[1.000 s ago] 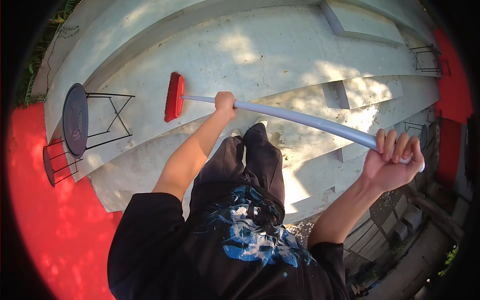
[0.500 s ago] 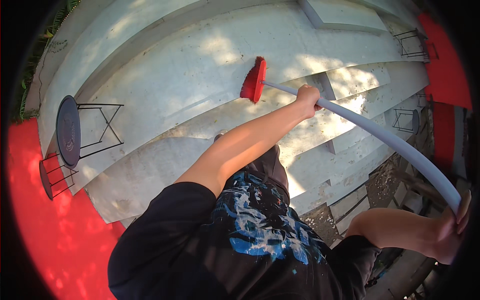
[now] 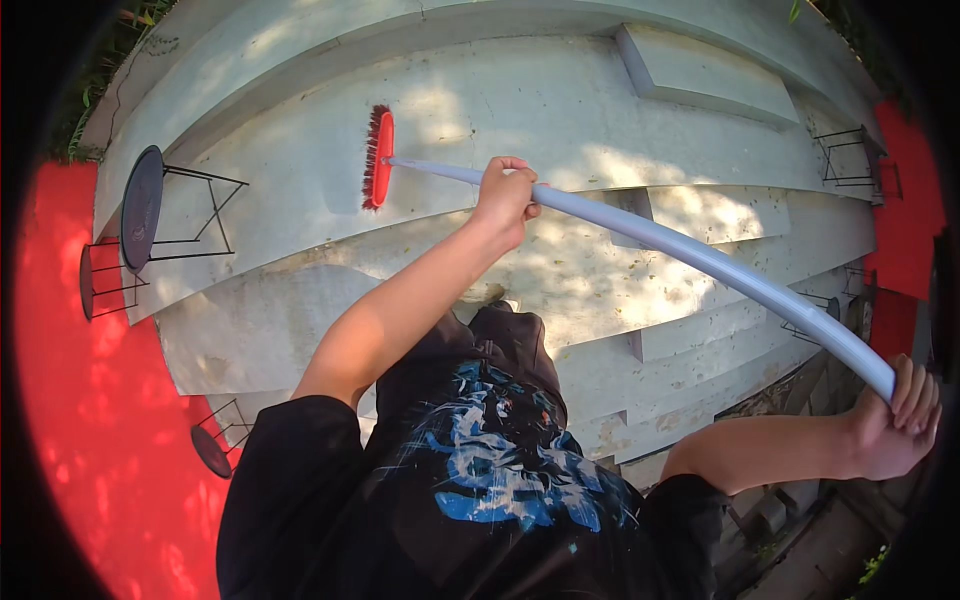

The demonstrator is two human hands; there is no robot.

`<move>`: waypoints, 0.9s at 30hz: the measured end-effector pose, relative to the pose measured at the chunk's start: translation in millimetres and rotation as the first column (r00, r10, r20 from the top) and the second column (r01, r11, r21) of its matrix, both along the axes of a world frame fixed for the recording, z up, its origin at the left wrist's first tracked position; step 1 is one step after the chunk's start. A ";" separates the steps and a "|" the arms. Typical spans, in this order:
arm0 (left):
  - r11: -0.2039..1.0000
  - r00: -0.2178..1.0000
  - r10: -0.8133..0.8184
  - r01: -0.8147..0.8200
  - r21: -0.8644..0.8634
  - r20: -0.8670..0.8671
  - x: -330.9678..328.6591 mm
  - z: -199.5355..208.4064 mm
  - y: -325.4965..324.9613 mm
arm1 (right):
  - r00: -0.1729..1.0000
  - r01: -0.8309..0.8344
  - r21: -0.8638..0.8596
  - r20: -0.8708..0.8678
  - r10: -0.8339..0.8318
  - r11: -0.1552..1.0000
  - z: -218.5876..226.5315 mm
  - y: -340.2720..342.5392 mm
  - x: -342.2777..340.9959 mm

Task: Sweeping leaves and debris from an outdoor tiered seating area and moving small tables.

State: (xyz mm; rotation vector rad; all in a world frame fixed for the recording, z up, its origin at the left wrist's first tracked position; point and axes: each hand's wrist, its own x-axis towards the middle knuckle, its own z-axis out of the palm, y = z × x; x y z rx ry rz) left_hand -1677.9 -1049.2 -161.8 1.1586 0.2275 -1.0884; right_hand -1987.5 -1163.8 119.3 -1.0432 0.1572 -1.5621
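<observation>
A broom (image 3: 690, 258) with a long grey-blue handle slants across the view, its red head (image 3: 384, 158) with dark red bristles out to the left over the pale concrete step. My left hand (image 3: 506, 202) is closed around the handle, a short way from the head. At the handle's upper end, on the right, the fingers of my right hand (image 3: 895, 425) wrap around it. The bristles point left. Whether they touch the concrete I cannot tell.
Wide curved concrete steps (image 3: 560, 90) with a raised block (image 3: 710, 75) spread ahead. A round dark folding table (image 3: 142, 208) and small stools, one of them a low stool (image 3: 210, 450), stand left by a red carpet (image 3: 90, 400). More dark-framed furniture (image 3: 850, 158) stands far right.
The broom head has swept left across the step, and my left hand has moved left with the handle. My right hand has shifted slightly, still gripping the end. The whole view has turned somewhat.
</observation>
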 end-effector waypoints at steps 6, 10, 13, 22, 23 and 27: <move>0.937 0.977 0.186 -0.208 0.281 0.102 140.4 -105.8 72.8 | 0.971 -0.240 0.473 0.116 0.210 0.848 -151.7 -1.8 161.6; 0.932 0.977 0.211 -0.212 0.293 0.037 196.2 -185.2 113.5 | 0.951 -0.305 0.524 0.118 0.287 0.795 -253.8 30.6 228.3; 0.911 0.957 0.291 -0.282 0.301 0.015 219.3 -213.9 105.0 | 0.921 -0.366 0.407 0.027 0.390 0.837 -280.7 58.9 250.6; 0.928 0.986 0.116 -0.149 0.342 0.116 258.0 -209.3 -83.9 | 0.963 -0.216 0.294 -0.092 0.252 0.931 -255.6 -8.8 254.5; 0.934 0.989 0.071 -0.111 0.339 0.128 249.1 -208.5 -102.9 | 0.971 -0.177 0.250 -0.113 0.211 0.952 -248.2 -13.9 245.2; 0.929 0.996 -0.023 -0.011 0.369 0.087 214.3 -203.0 -169.0 | 0.981 -0.076 0.176 -0.162 0.105 0.982 -227.3 -28.4 220.9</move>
